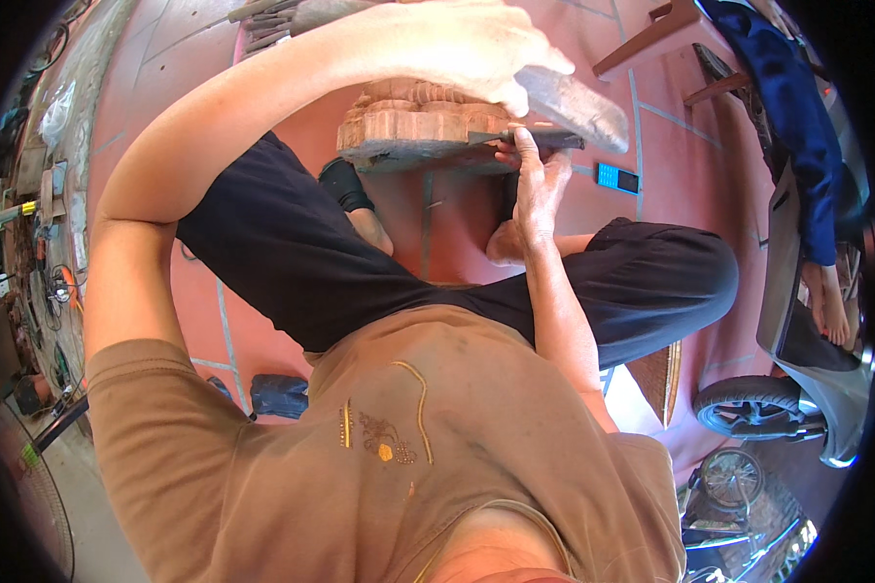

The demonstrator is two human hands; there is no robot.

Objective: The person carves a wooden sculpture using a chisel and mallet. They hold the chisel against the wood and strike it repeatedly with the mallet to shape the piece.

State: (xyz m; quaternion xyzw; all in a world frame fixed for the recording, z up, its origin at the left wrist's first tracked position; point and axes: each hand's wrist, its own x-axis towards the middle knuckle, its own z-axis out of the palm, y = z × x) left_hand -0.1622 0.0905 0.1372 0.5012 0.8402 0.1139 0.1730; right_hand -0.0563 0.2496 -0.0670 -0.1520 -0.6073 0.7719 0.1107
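Observation:
A reddish-brown block of carved wood (399, 128) rests on the floor between my feet, its near face scalloped. My left hand (472, 49) reaches across above it and grips a thick, pale wooden mallet (588, 112), which slants down to the right. Just below the mallet, my right hand (540, 185) is closed on a chisel (501, 138), with the thumb along its top. The chisel lies nearly level, its dark blade pointing left at the right end of the wood. Part of the mallet's handle is hidden by my left hand.
A blue mobile phone (617, 179) lies on the red tiles right of my right hand. Several tools (267, 24) lie beyond the wood. A brown stool (656, 39) stands far right, near a person's blue-clothed limb (797, 107) and a motorbike wheel (749, 406). Clutter lines the left.

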